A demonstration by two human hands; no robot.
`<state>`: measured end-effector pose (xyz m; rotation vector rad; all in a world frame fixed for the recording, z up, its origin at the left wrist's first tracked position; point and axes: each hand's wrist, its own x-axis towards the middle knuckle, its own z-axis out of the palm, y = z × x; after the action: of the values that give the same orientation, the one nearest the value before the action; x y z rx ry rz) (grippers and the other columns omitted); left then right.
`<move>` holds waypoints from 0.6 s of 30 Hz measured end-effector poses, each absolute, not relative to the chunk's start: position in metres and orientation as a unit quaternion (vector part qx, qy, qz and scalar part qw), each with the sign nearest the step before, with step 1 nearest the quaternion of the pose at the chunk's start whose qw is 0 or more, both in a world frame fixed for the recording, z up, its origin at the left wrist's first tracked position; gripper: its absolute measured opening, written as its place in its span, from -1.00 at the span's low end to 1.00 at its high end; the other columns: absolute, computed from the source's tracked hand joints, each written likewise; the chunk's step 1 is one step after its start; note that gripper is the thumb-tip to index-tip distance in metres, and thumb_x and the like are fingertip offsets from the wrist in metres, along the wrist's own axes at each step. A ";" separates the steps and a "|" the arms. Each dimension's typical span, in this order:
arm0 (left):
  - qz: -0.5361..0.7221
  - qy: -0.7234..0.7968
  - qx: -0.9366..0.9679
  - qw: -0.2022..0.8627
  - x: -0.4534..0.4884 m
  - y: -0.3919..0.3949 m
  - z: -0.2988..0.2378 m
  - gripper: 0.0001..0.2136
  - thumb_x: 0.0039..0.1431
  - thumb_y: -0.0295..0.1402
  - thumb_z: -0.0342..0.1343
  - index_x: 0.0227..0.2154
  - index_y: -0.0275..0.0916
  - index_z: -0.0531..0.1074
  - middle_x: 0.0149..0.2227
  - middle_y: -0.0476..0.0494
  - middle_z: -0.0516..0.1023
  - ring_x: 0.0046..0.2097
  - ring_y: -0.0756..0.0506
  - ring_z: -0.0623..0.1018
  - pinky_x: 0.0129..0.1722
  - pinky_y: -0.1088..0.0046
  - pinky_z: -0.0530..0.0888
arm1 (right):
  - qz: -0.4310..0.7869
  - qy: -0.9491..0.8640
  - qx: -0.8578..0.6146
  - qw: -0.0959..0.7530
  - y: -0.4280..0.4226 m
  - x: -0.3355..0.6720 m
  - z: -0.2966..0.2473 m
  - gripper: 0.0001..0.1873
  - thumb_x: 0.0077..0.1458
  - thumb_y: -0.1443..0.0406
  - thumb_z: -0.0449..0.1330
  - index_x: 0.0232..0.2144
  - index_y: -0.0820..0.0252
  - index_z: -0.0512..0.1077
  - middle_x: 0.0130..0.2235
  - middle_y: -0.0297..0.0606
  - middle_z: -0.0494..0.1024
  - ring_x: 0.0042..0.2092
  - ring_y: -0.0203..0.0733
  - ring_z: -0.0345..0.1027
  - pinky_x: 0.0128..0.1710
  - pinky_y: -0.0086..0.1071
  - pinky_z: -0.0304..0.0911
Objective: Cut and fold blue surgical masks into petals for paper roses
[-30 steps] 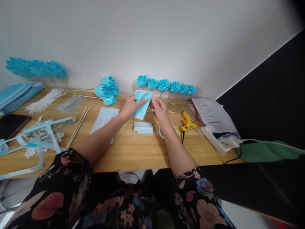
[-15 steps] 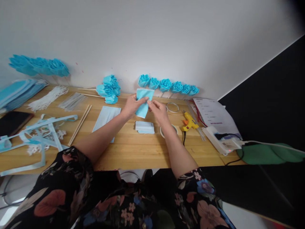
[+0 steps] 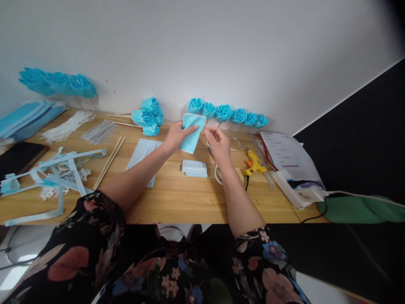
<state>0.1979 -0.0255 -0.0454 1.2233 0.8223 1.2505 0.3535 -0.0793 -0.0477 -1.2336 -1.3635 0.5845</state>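
Head view, right hand [image 3: 220,144] now beside sheet [image 3: 190,142]

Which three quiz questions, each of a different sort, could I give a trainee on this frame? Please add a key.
1. Multiple choice: what does the person's left hand hold?
A) a wooden stick
B) a light-blue sheet
C) a power strip

2. True or false: the yellow glue gun lies to the right of the small light-blue stack.

3. Count: how many blue flowers are in the rightmost group along the wall?

Key: 1 B; 2 true; 3 six.
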 end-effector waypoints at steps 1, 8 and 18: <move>0.510 0.350 0.545 0.566 0.200 -0.028 -0.046 -0.58 -0.19 -0.07 0.40 -0.41 -0.31 0.48 -0.47 -0.04 0.49 -0.44 0.00 0.43 -0.46 0.50 0.36 | 0.233 -0.570 -0.520 0.591 -0.077 0.356 -0.049 -0.60 0.11 -0.04 0.24 -0.16 0.09 0.53 -0.21 -0.25 0.59 -0.19 -0.19 0.43 -0.15 -0.30 0.34; 0.426 0.360 0.679 0.477 0.205 -0.039 -0.045 -0.74 -0.06 -0.19 0.29 -0.54 -0.29 0.44 -0.57 0.04 0.36 -0.49 0.03 0.32 -0.50 0.51 0.22 | 0.211 -0.618 -0.495 0.574 -0.079 0.361 -0.044 -0.66 0.11 0.03 0.27 -0.15 0.08 0.55 -0.12 -0.23 0.62 -0.08 -0.12 0.48 -0.06 -0.23 0.37; 0.382 0.309 0.693 0.527 0.202 -0.037 -0.046 -0.83 -0.08 -0.28 0.26 -0.50 -0.28 0.46 -0.54 0.06 0.35 -0.49 0.05 0.29 -0.47 0.50 0.22 | 0.161 -0.704 -0.451 0.524 -0.087 0.364 -0.036 -0.91 0.13 0.28 0.26 -0.34 0.02 0.60 -0.27 -0.34 0.57 -0.17 -0.19 0.42 -0.09 -0.25 0.31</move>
<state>0.2016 -0.0365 -0.0458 1.6572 0.7385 0.9122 0.3636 -0.0872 -0.0358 -1.0804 -1.6844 0.3862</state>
